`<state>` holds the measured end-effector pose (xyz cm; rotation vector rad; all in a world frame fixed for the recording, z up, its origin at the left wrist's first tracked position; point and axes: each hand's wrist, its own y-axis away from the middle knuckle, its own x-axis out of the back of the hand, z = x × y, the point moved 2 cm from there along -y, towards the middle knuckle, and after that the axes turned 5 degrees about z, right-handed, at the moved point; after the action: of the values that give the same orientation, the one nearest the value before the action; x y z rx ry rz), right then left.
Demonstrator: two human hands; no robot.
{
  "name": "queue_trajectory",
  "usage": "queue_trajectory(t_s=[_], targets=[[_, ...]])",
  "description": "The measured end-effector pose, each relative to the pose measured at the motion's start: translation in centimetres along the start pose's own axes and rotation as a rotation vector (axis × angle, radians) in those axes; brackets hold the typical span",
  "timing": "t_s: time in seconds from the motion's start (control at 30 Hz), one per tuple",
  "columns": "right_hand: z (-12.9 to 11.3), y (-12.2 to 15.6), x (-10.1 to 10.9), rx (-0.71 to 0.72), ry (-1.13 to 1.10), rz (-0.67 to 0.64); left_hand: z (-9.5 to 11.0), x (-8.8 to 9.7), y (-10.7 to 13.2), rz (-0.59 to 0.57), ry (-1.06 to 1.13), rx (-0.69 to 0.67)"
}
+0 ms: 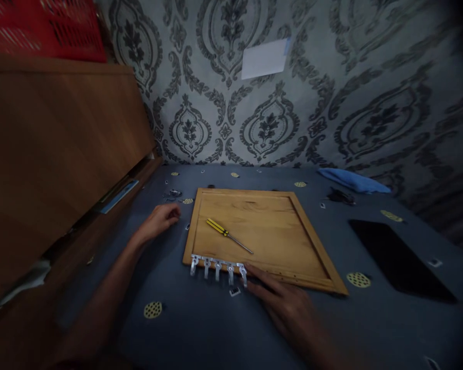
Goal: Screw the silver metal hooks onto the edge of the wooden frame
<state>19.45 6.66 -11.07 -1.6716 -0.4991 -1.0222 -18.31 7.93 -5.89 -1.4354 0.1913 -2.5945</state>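
A wooden framed panel lies flat on the patterned blue-grey cloth. On it rests a screwdriver with a yellow and black handle. Several silver metal hooks sit in a row along the panel's near edge, toward its left. My right hand is at the right end of this row, its fingertips closed around the last metal hook. To the left of the panel, my left hand is held low over the cloth with curled fingers. Whatever they may hold is hidden.
Small dark and metallic pieces lie beyond my left hand. At the right are a black flat slab, a blue cloth and a dark bundle. A wooden cabinet with a red basket on top borders the left side.
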Motion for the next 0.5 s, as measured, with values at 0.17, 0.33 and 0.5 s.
queue_trajectory(t_s=[0.17, 0.33, 0.5], targets=[[-0.1, -0.2, 0.2, -0.021, -0.035, -0.005, 2.4, -1.6, 0.2, -0.089, 0.094, -0.048], [0.0, -0.1, 0.1, -0.067, -0.063, -0.052, 3.5, -1.3, 0.3, -0.106, 0.114, -0.065], [-0.1, -0.1, 0.1, -0.068, -0.064, -0.043, 3.9, -1.4, 0.3, -0.109, 0.109, -0.071]])
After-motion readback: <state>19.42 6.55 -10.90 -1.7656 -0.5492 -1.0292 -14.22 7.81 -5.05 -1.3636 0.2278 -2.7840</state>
